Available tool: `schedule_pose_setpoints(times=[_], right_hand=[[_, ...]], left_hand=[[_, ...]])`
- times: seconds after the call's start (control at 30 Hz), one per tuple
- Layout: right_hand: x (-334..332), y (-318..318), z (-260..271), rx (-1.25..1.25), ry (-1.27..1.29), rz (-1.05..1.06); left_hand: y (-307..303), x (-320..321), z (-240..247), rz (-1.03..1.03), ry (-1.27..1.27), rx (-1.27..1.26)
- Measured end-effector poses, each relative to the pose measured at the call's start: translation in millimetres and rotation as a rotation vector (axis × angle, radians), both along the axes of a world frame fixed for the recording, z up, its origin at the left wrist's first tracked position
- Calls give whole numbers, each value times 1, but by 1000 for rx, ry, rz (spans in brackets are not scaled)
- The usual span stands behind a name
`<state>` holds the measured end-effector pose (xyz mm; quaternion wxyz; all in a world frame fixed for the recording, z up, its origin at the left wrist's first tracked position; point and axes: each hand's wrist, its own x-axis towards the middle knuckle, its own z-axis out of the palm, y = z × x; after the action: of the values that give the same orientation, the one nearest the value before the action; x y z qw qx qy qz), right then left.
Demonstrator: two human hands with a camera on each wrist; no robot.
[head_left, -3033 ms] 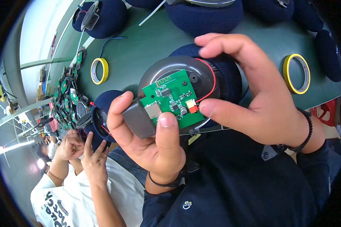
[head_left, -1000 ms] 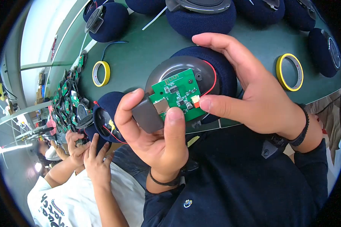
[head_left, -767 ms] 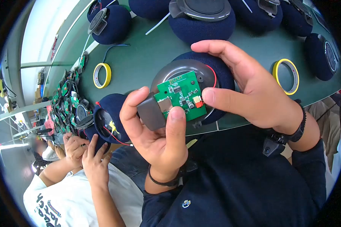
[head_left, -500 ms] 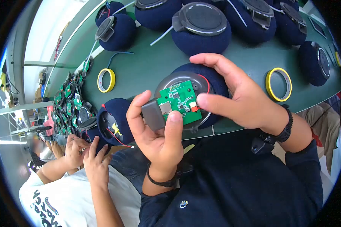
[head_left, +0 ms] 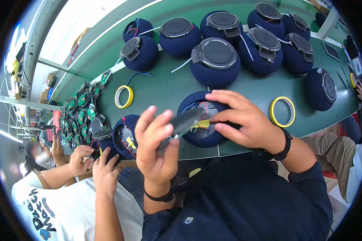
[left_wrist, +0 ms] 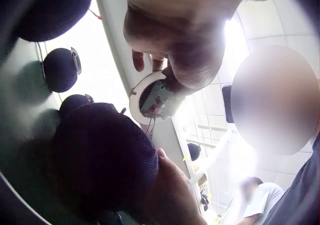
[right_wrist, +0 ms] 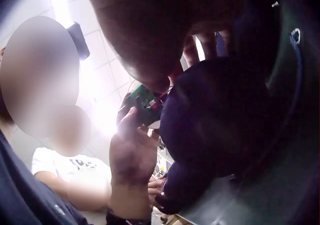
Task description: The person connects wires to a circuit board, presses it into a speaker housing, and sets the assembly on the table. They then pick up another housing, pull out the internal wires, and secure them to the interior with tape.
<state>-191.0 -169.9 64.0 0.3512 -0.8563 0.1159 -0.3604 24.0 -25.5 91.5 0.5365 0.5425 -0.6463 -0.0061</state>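
Pinching a dark lid (head_left: 187, 121) between thumb and fingers, left hand (head_left: 156, 149) is at 8 o'clock of a navy cloth ball (head_left: 197, 140). Right hand (head_left: 245, 120) at 3 o'clock, fingers bent over the ball's rim, gripping it. Lid tilted, blurred, hiding part of the ball's opening; its green board (left_wrist: 156, 97) shows from the left wrist, wires (left_wrist: 152, 127) running down toward the ball. Can't tell if right fingertips touch the yellow scrap (head_left: 203, 123) inside. Lettering on the neighbour's white shirt (head_left: 80, 209) partly readable, ending "tch"; dark shirt's emblem (head_left: 189, 220) too small. Table (head_left: 255, 86) edge runs just below the ball at 6 o'clock; green tabletop shows toward the cloth-ball row at 12 and a tape roll (head_left: 273, 110) at 3.
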Motion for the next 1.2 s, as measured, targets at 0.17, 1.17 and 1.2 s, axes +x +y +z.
schedule_pose_setpoints(times=[0.17, 1.17, 1.2], right_hand=[[-7, 0, -8, 494, -143, 54], [27, -2, 95, -183, 210, -17], [31, -15, 113, -210, 142, -77]], left_hand=[[-11, -3, -40, -27, 265, -148], [-15, 2, -101, -89, 1324, -116], [-12, -1, -89, -128, 1257, -33]])
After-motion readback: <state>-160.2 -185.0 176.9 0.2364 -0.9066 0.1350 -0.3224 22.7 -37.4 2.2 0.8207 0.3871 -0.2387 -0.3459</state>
